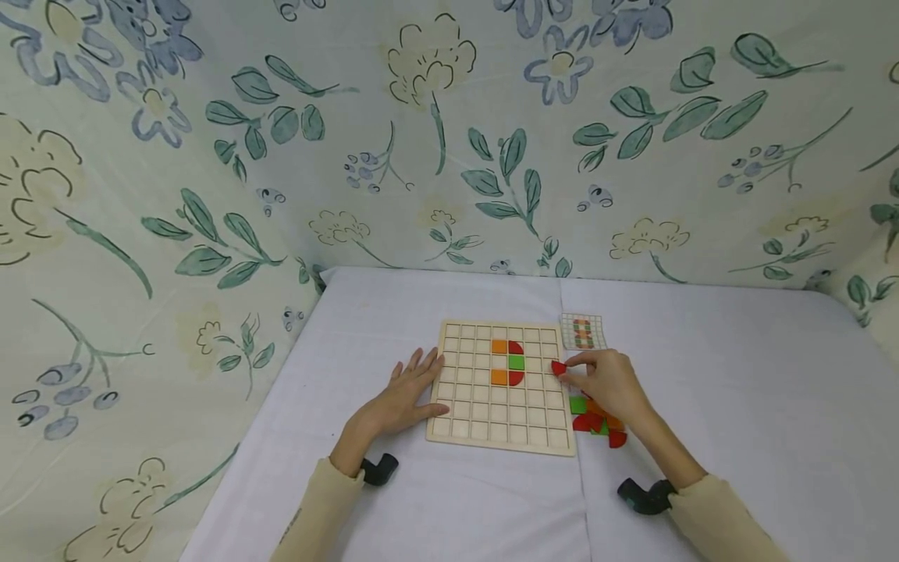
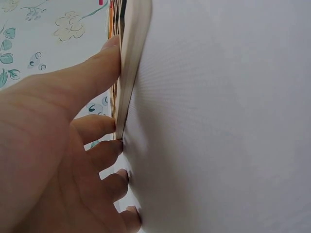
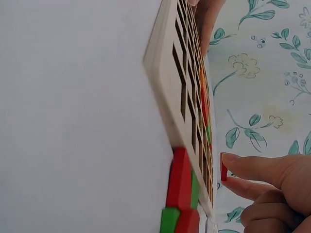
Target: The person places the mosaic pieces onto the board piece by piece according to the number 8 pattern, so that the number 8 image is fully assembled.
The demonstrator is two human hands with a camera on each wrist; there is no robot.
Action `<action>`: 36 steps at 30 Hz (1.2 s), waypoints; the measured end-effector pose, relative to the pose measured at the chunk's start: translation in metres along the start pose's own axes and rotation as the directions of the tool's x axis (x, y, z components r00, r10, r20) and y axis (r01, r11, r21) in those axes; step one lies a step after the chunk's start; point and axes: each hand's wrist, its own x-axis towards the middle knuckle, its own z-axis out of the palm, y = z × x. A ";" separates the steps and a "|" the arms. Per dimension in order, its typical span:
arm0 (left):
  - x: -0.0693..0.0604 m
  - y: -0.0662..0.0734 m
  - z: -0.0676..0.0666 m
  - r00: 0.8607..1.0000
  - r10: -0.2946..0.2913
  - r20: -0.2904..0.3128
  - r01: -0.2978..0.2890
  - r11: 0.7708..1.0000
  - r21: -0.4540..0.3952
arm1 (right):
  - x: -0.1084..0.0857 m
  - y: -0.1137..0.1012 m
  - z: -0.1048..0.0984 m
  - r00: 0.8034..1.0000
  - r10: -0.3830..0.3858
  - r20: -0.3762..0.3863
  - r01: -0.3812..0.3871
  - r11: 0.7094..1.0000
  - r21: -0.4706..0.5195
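Observation:
A square wooden grid board point(image 1: 470, 425) lies on the white cloth. Set into its upper middle are orange squares point(image 1: 499, 377), red quarter-round pieces point(image 1: 516, 378) and a green square point(image 1: 516, 362). My left hand point(image 1: 403, 394) rests on the board's left edge, its thumb point(image 2: 95, 70) on the rim and its fingers spread. Between thumb and forefinger, my right hand point(image 1: 609, 382) pinches a red quarter-round piece point(image 1: 558, 368). In the right wrist view that red piece point(image 3: 223, 166) appears edge-on, raised over the board's right side.
Beside the board's right edge lies a loose pile of red, green and orange pieces point(image 1: 598, 421), partly under my right hand. A small pattern card point(image 1: 583, 332) with a printed grid lies at the board's upper right corner. Floral cloth point(image 1: 449, 156) hangs behind the table.

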 end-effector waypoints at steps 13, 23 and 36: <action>0.001 0.001 -0.001 1.000 -0.009 0.005 0.009 1.000 0.013 | 0.011 -0.045 0.038 0.991 -0.086 0.100 0.073 0.989 0.130; 0.000 0.000 0.000 1.000 -0.009 0.002 0.009 1.000 -0.002 | 0.013 -0.061 0.061 0.984 -0.128 0.124 0.111 0.985 0.135; 0.000 0.001 -0.001 1.000 -0.008 0.004 0.008 1.000 -0.003 | 0.015 -0.064 0.063 0.985 -0.117 0.123 0.101 0.986 0.133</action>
